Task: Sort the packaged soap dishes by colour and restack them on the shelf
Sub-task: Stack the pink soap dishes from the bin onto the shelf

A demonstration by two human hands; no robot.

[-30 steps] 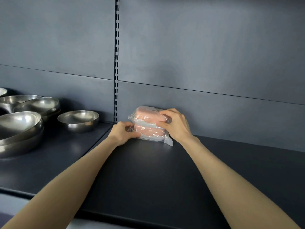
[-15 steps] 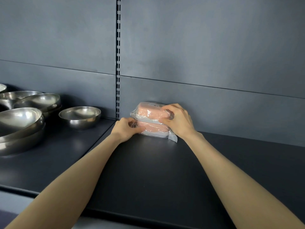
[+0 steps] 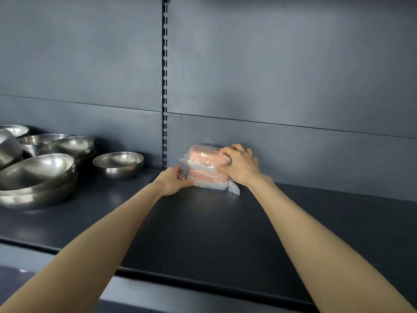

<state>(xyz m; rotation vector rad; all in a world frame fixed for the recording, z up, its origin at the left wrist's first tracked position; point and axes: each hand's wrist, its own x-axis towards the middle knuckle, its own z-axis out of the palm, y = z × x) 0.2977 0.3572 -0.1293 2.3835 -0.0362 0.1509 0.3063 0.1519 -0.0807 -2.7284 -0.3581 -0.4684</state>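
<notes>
Two pink soap dishes in clear plastic wrap lie stacked at the back of the dark shelf [image 3: 225, 233], against the rear panel. The upper pink dish [image 3: 203, 157] sits on the lower pink dish [image 3: 207, 177]. My left hand [image 3: 172, 180] grips the left end of the lower pack, fingers curled on the wrap. My right hand [image 3: 239, 164] curls over the right end of the upper pack and covers that end of both packs. A loose flap of wrap sticks out at the stack's front right corner.
Several steel bowls [image 3: 118, 163] stand in nested piles on the left half of the shelf, the nearest one just left of the slotted upright [image 3: 165, 86]. The grey back panel rises behind. The shelf's front edge [image 3: 203, 282] runs across below my forearms.
The stack and both hands have slid a little further back toward the rear panel. My right hand's fingers reach further over the top pack. The view has tilted slightly upward.
</notes>
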